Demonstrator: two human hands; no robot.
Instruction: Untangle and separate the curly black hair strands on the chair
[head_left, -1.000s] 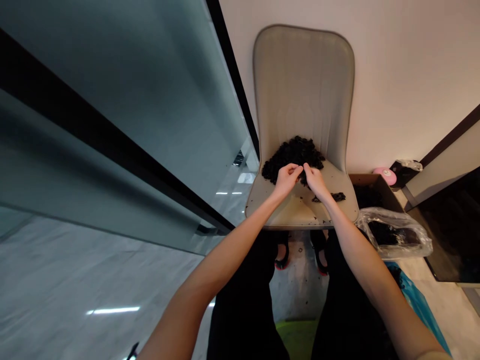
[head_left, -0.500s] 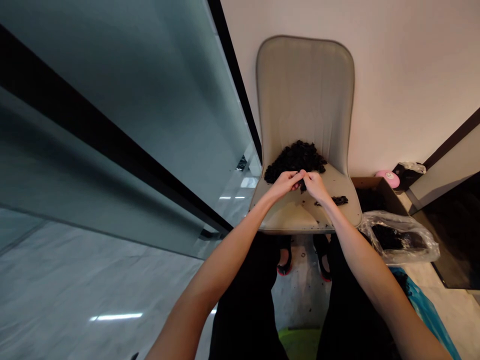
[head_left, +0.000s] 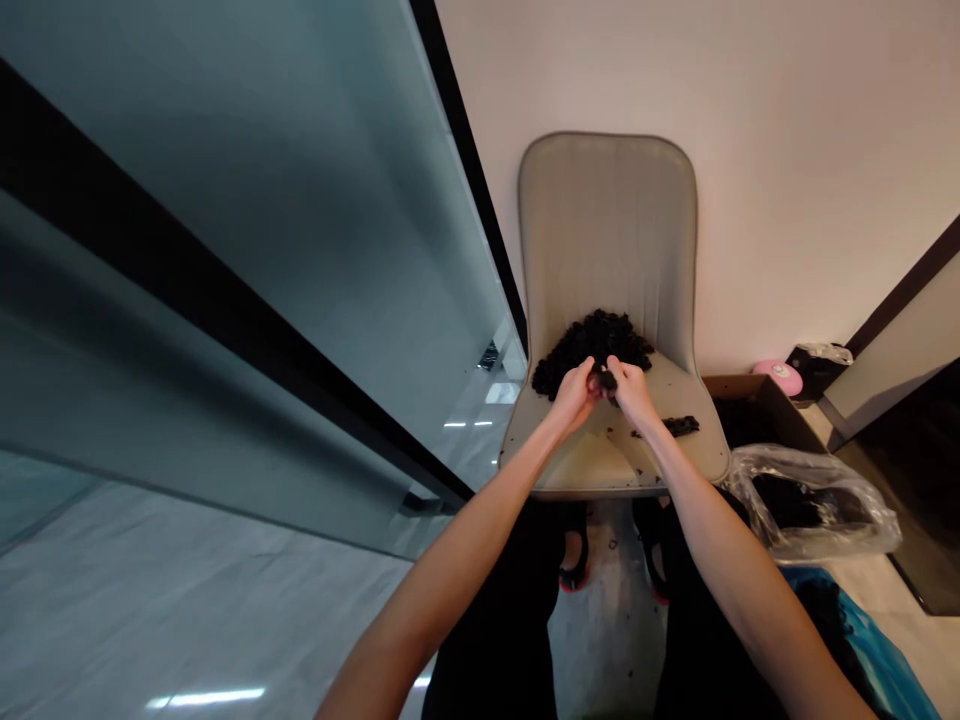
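Head view, straight down onto a beige padded chair doing duty as a work surface, both bare hands low over the seat. Left hand and right hand together at the fingertips, pinched on a small dark tuft at the near edge of a heap of curly black stuff. Heap sitting on the seat, up against the backrest, with a loose dark strip just off to the right of the right hand and a few crumbs scattered on the seat.

Best bet for this kind of fiddly bit: fingertips only, small pinches, slow pulls, everything kept low over the seat so stray bits land on the chair and not on the floor.

Hard to make out: tuft mostly buried behind the fingers, so no telling how much sits in the pinch, or whether the hands are pulling it apart or just holding it. Material unclear too, maybe hair, maybe something dried. Off to the right, a cardboard box with dark contents lost in shadow, and a clear plastic bag of more dark stuff, cloudy through the plastic. Blue plastic sheet cut off by the bottom edge of the frame.
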